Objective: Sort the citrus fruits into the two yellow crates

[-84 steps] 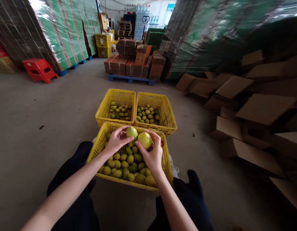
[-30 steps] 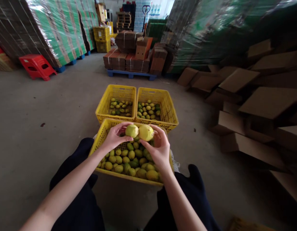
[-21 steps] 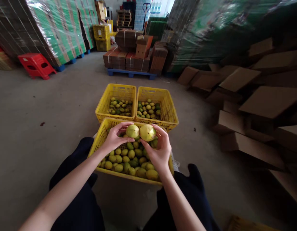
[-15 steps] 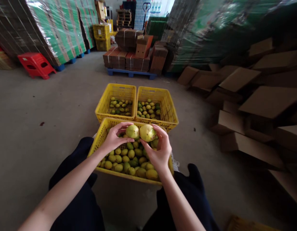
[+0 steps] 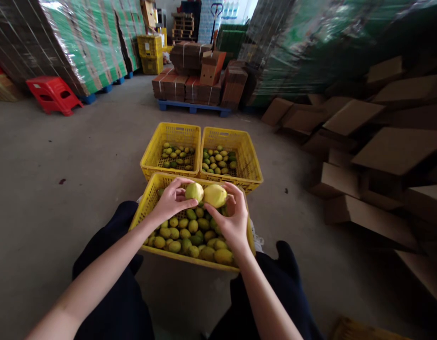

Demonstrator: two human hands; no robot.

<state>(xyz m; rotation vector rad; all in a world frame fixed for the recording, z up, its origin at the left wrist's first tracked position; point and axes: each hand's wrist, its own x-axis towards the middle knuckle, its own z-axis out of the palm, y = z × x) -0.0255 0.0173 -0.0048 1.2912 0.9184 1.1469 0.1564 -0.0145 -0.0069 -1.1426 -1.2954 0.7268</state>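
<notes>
Between the thumb and fingers of my left hand [image 5: 173, 200] is a pale yellow-green lemon [image 5: 194, 192]. My right hand [image 5: 234, 212] grips a larger yellow lemon [image 5: 215, 195] by its sides. The two fruits are held side by side, very close together, above the near yellow crate [image 5: 190, 260]. Inside that crate lie many green and yellow lemons [image 5: 193, 227], partly covered by my hands and the held fruit.
Two more yellow crates, a left one [image 5: 146, 153] and a right one [image 5: 254, 160], stand just beyond, each with some lemons. Flattened cartons lie on a blue pallet [image 5: 192, 108] farther off. Open cardboard boxes [image 5: 370, 217] pile up at right; a red stool [image 5: 53, 94] stands left.
The lemon in my right hand has turned, showing a plainer yellow side, and moved slightly left. My left hand's lemon has also turned a little. Both are still held.
</notes>
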